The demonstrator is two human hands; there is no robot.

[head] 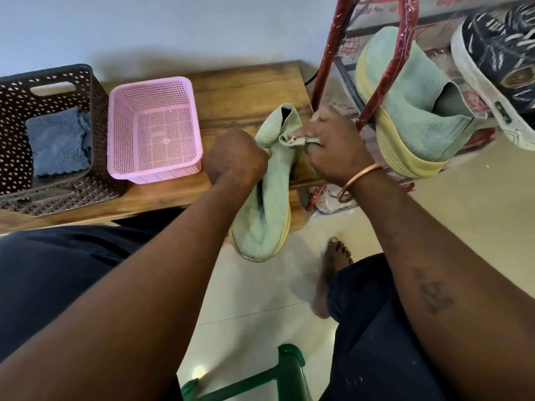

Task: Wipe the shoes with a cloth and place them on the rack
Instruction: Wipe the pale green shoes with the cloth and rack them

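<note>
A mint-green knit shoe with a yellow sole [267,215] hangs toe-down in front of the wooden bench. My left hand [236,160] grips its upper from the left. My right hand [330,146] pinches the collar of the shoe from the right. Its matching shoe [411,105] lies on the red-framed rack [328,53] at upper right. A blue-grey cloth [58,141] lies folded in the brown basket [17,111]; neither hand touches it.
A pink basket [121,140] stands on the wooden bench [246,91] beside the brown one. A dark canvas sneaker [498,62] rests on the rack at far right. A green stool [286,369] and my bare foot [333,273] are on the tiled floor.
</note>
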